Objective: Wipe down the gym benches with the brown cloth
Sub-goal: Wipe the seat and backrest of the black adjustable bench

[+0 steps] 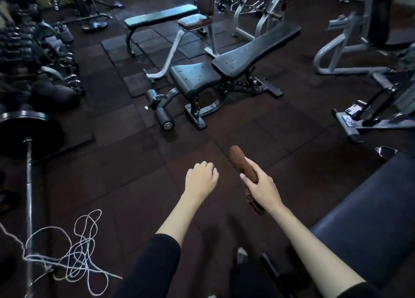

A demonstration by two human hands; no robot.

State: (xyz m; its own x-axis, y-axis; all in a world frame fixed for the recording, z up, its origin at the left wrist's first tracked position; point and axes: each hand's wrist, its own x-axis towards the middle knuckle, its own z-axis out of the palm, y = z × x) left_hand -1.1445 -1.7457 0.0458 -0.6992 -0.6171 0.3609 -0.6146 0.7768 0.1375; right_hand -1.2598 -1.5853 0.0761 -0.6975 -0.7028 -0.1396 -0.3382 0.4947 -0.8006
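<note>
The brown cloth (243, 164), rolled into a thick bundle, is held in the air over the dark rubber floor (134, 181), its loose end hanging below the wrist. The right hand (261, 186) grips it, fingers (246, 178) wrapped round the roll. Just beside it the left hand (202, 176) holds nothing, its fingers loosely curled under. Ahead stands an adjustable bench (195, 77) with droplets on its black seat and tilted backrest; a flat bench (161, 17) lies behind. A dark padded bench (370, 219) sits at the right, a barbell (29, 185) and tangled white rope (78, 252) at the left.
</note>
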